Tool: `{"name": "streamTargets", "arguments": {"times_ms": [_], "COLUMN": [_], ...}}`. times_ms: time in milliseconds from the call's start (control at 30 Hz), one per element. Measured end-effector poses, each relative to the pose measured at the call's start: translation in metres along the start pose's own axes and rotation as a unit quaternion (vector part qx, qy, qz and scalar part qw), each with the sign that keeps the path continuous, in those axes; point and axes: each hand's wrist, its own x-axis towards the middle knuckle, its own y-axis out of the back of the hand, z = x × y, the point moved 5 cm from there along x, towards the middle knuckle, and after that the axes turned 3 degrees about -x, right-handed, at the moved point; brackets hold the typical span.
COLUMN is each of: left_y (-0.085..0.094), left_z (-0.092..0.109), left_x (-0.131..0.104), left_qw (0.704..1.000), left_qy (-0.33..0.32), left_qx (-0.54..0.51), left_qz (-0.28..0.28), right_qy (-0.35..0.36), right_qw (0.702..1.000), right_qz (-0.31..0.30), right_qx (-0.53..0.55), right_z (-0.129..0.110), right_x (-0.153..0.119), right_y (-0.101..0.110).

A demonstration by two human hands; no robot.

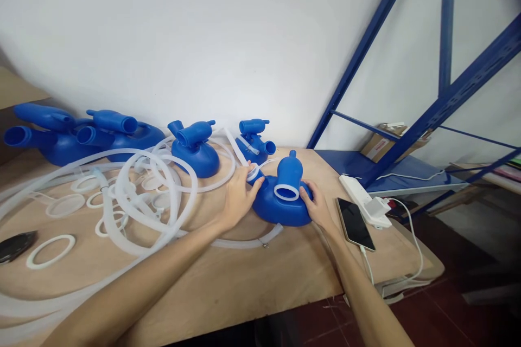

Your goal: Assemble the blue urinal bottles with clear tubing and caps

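A blue plastic urinal bottle point(280, 216) rests on the wooden table between my two hands. On top of it sits a blue funnel-shaped piece point(290, 172) with a white ring point(286, 193) round its wide mouth, which faces me. My left hand point(239, 195) is closed round the bottle's neck at the left, where a whitish cap point(253, 172) shows above the fingers. My right hand point(316, 205) grips the right side of the bottle, fingers partly hidden behind it. A clear tube end with a small metal clip point(265, 244) lies in front of the bottle.
More blue bottles point(199, 160) stand along the wall. Coiled clear tubing point(134, 203), white rings point(51, 252) and clear caps point(65, 205) cover the left side. To the right are a phone point(355, 223), a white power strip point(362, 198) with cables, and a blue metal shelf point(354, 165).
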Motion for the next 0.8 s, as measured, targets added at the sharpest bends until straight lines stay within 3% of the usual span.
{"name": "streamTargets", "arguments": {"times_ms": [133, 367, 600, 800], "left_y": [-0.002, -0.007, -0.017, -0.008], "left_z": [0.000, -0.005, 0.000, 0.005], "left_x": [-0.004, -0.011, -0.013, -0.006], "left_qw": [0.997, 0.990, 0.992, 0.998], "left_qy": [-0.032, -0.030, 0.010, 0.036], "left_qx": [0.074, 0.140, 0.127, 0.047], "left_qz": [-0.010, -0.008, -0.001, -0.007], "right_qy": [0.003, 0.001, -0.002, -0.010], "right_qw": [1.000, 1.000, 1.000, 0.998], "right_qz": [-0.005, -0.001, 0.023, 0.048], "right_qx": [0.000, -0.003, -0.019, -0.026], "right_z": [-0.001, -0.002, -0.005, -0.007], "right_x": [0.001, -0.001, -0.007, -0.016], "right_y": [0.001, 0.000, 0.002, 0.005]}}
